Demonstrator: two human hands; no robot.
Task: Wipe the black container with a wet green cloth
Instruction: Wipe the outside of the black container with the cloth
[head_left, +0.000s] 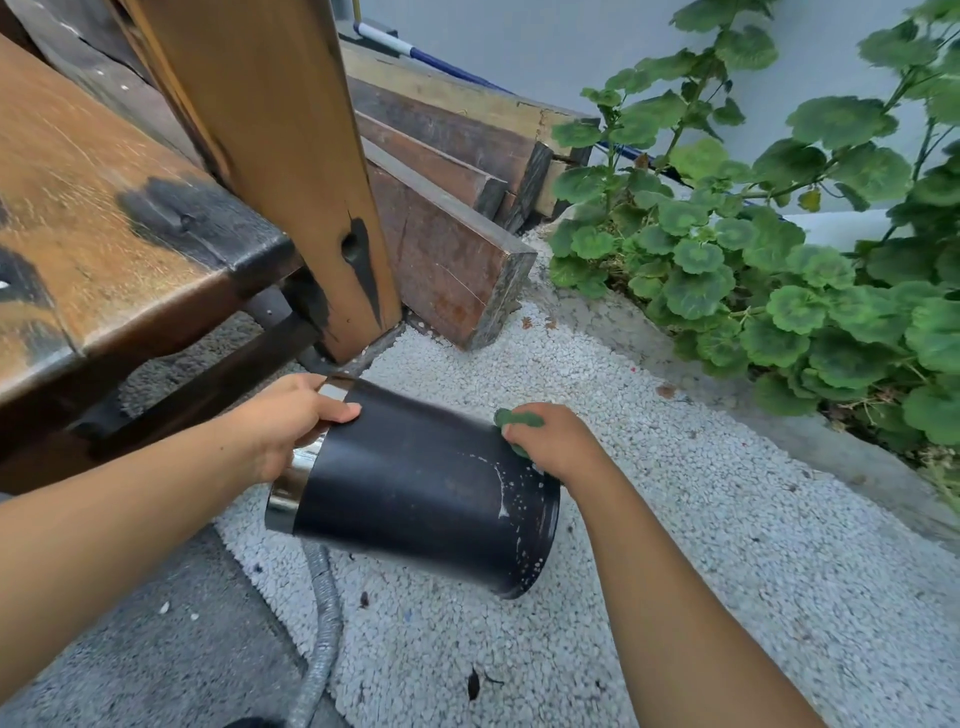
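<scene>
gripping with both: left hand (283, 415) curls over the chrome rim (293, 486) of the container (415, 488), thumb laid on the black wall. right hand (558, 441) is bunched round the cloth (519, 418), pressing it against the upper edge of the container's base.

the container lies tipped on its side. its rim end is raised and its base end sits low, the bottom edge seeming to touch the gravel (701, 545), though i cannot be sure.

a wooden post (291, 171) stands close behind the container's rim end, and a worn bench (104, 234) edge is near on that same side. rough planks (447, 260) are stacked beyond the container. open gravel spreads past its base end and on the near side. a concrete kerb (779, 415) and a leafy plant (779, 270) stand well apart beyond the base. a hose (322, 623) curves below the rim end.

the container is a slightly tapered cylinder, smooth matte black, with pale streaks and specks near the base. its rim band is shiny metal. the cloth is green and crumpled, the gravel white and fine, and the hose grey and ribbed. the bench wood is scuffed with dark patches.
</scene>
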